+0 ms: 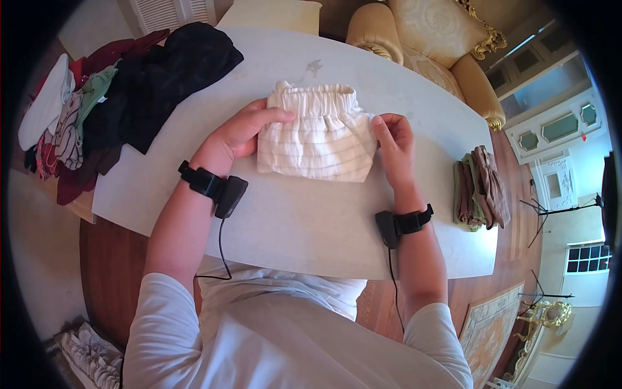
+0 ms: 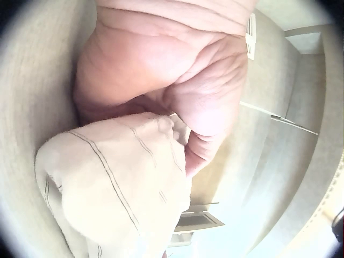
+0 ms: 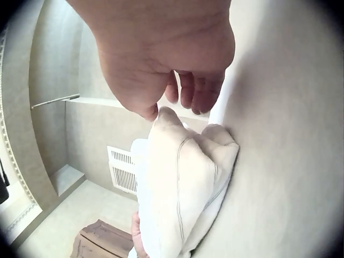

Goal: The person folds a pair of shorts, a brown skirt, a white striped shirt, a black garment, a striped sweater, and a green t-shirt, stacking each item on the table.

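Cream, thin-striped fabric garment [image 1: 314, 146] lay between both grips over the pale bench [image 1: 298, 223], long axis hand to hand. Left hand [image 1: 249, 126] held one side, thumb uppermost; right hand [image 1: 396, 139] narrowly pinched the opposite edge (left overlapped more cloth).

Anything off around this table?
Grey blotch on the tabletop near its far edge, stain or damage unclear. Also, a jumbled clothes heap hangs over the left edge, unlike the folded stack at right. Held striped garment looks fine.
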Demonstrator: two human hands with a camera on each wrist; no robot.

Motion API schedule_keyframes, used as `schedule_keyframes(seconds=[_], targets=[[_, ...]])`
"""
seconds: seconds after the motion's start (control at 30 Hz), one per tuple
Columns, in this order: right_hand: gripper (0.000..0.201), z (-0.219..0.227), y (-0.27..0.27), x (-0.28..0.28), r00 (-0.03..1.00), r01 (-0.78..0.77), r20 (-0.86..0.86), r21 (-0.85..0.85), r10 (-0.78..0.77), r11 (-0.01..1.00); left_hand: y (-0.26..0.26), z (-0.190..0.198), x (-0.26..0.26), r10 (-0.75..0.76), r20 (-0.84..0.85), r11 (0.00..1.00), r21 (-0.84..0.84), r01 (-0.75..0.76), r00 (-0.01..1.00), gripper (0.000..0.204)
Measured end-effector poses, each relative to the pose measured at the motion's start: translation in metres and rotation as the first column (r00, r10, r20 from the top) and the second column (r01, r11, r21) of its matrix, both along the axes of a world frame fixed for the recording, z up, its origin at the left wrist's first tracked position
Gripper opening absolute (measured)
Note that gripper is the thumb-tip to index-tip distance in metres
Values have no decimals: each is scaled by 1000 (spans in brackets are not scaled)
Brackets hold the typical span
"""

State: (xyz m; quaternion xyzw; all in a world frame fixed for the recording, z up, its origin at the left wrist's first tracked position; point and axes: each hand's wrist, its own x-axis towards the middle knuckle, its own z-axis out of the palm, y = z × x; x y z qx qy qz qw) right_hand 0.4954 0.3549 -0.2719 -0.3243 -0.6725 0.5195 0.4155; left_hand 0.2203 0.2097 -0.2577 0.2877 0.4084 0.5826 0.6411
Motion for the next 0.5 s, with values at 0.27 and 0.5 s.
schedule_keyframes(seconds=[0.27,0.5], targets=[[55,20,-13,4,880,-155,449,-31,152,987,3,2,-3,101,-116,994,40,-97,988,61],[60,26,-17,2,903,-160,378,-146,205,976,3,5,1,112,-441,993,90,-80,891,60]])
